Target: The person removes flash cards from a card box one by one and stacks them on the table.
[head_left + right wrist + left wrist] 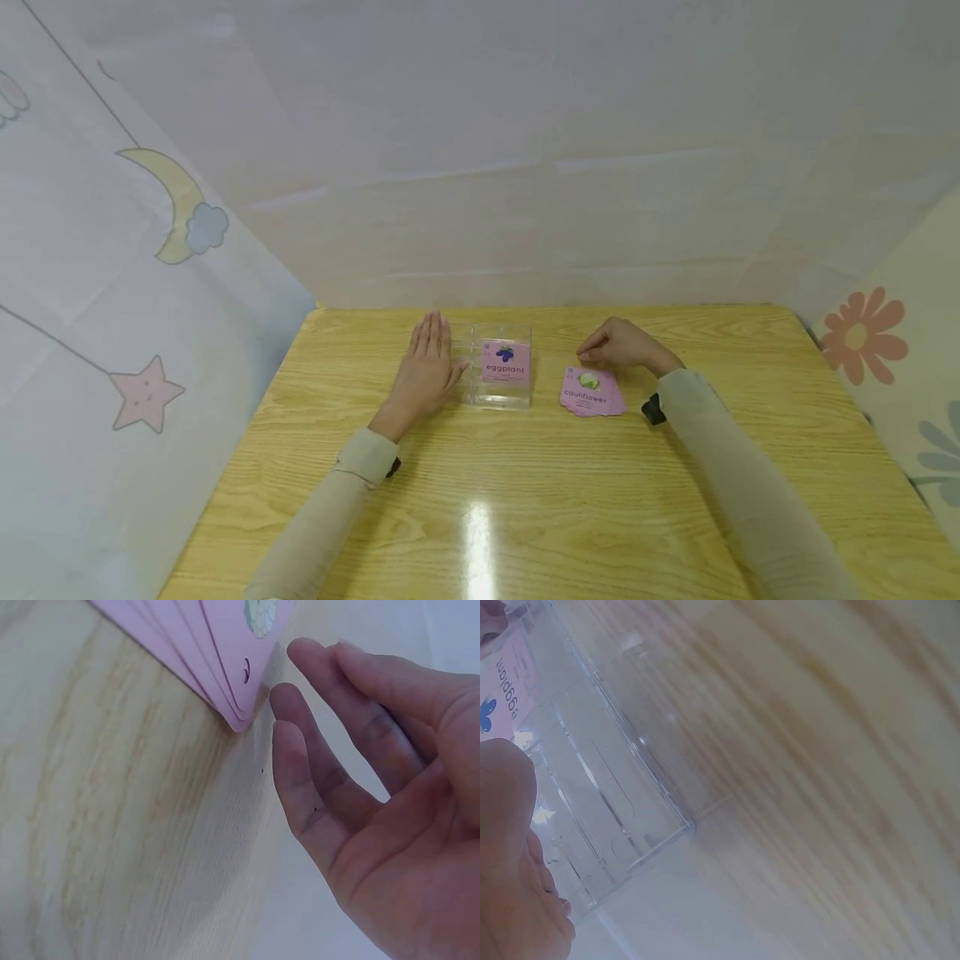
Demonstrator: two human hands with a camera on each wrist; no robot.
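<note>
Head view: I have the left hand (429, 373) flat, fingers straight, at the clear case (497, 400) on the counter (420, 508), eggplant card (513, 375) within its outline; right hand (624, 343) near the fanned pink cards (594, 407). Left wrist: hand overlaps the case, contact unclear. Right wrist: fingers loosely bent, relaxed, beside the cards' corner.

Soft, muted light over the table (337, 500).
I catch a white glare (478, 550) on the near side of the clear box (501, 397), whose edges glint; the left-wrist view is hazy, wood grain (817, 750) blurred.
</note>
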